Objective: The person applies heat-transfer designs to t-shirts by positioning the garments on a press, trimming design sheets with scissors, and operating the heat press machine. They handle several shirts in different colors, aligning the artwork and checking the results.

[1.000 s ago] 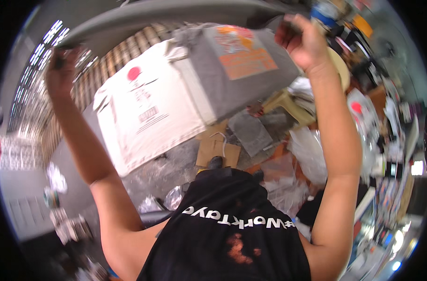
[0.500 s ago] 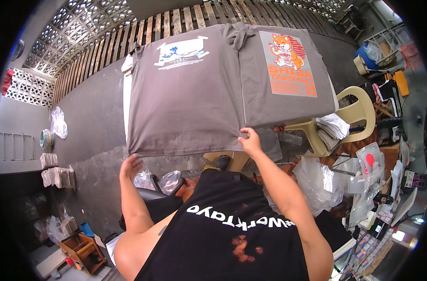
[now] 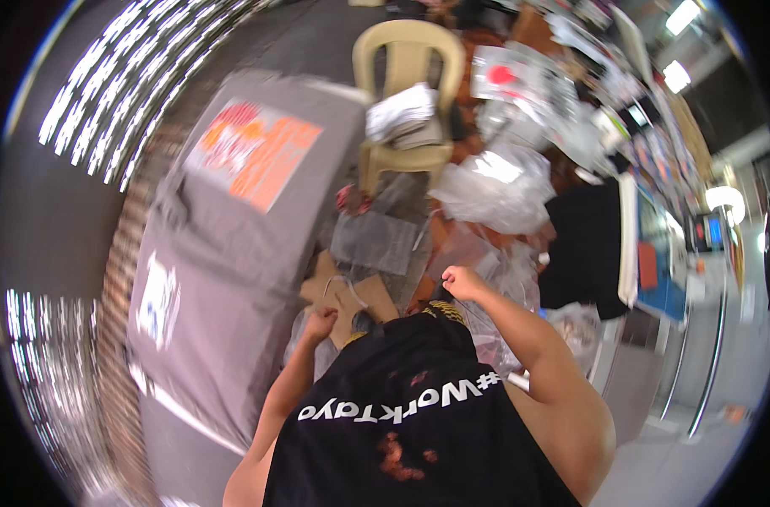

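Observation:
My left hand is loosely curled beside the edge of a grey T-shirt; nothing shows in it. Over plastic on the floor, my right hand has its fingers folded in and seems to hold nothing. The grey shirt is spread flat to my left and carries a blue and white wave print. Beyond it lies a second grey T-shirt with an orange dog print on a clear sheet. Motion smears both prints.
A beige plastic chair holds folded white cloths. Clear plastic bags and cardboard litter the floor near my feet. A black cloth hangs over a padded board at right. Wooden slats line the far left.
My view has swung to the right, so the shirts now sit at my left. Both hands have come away from the grey shirt's lower edge, and the right one has let go of it.

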A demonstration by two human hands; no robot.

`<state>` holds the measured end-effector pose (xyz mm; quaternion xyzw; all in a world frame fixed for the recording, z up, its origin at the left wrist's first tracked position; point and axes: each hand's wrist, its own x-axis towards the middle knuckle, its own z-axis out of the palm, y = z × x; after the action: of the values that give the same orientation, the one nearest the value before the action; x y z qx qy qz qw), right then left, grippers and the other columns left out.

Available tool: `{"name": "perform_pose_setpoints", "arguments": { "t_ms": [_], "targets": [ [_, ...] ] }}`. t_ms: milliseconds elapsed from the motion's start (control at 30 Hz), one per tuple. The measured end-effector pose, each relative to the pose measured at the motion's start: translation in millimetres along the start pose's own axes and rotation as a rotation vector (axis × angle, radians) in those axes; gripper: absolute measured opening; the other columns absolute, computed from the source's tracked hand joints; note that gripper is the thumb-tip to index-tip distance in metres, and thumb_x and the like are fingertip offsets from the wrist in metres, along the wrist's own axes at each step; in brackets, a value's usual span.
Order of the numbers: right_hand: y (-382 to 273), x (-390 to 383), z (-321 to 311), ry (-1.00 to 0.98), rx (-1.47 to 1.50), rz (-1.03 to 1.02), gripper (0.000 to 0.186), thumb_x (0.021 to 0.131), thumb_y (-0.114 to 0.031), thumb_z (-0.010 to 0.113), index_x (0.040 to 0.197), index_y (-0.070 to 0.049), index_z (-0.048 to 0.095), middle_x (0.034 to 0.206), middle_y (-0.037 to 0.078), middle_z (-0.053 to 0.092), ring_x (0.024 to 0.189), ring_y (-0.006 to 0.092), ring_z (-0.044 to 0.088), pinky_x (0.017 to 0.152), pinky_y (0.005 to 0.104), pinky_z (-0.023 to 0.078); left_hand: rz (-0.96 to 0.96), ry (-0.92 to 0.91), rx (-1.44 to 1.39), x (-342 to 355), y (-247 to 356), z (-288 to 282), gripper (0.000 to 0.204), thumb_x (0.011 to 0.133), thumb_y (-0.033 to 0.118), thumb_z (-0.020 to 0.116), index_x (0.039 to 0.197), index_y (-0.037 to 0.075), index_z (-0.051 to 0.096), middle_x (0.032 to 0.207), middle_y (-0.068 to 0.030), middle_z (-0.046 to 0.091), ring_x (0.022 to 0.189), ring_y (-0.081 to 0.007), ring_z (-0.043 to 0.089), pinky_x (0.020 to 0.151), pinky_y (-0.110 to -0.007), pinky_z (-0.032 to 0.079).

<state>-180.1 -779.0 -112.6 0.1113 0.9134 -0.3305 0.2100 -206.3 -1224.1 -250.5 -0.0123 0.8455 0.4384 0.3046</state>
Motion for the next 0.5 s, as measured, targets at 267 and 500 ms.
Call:
{"name": "perform_pose_setpoints", "arguments": {
  "t_ms": [267,500],
  "targets": [
    [113.9,-82.1,-1.1,0.502,0.454,0.195,0.024,0.084,-0.020,0.070,0.101,-0.004,0.069,0.087,0.013,0.072,0.081,0.0257,0.070,0.074,0.0364,0.054,0.555,-0.354,1.449,175.9,89.4,-21.2,0.015,0.083,0.014,0.064,0.092,0.005,0.071,0.087,-0.0095,0.072,0.079,-0.0215,0.070,0.065,-0.038,0.055],
    [170.0,-144.3,-23.4,0.576,0.579,0.398,0.028,0.086,-0.023,0.068,0.104,-0.002,0.069,0.092,0.015,0.072,0.084,0.0280,0.070,0.076,0.0375,0.054,0.098,-0.470,1.144,203.6,169.8,138.7,0.021,0.082,0.018,0.061,0.090,0.004,0.074,0.095,-0.0168,0.073,0.087,-0.0327,0.071,0.074,-0.046,0.057]
  ]
}}
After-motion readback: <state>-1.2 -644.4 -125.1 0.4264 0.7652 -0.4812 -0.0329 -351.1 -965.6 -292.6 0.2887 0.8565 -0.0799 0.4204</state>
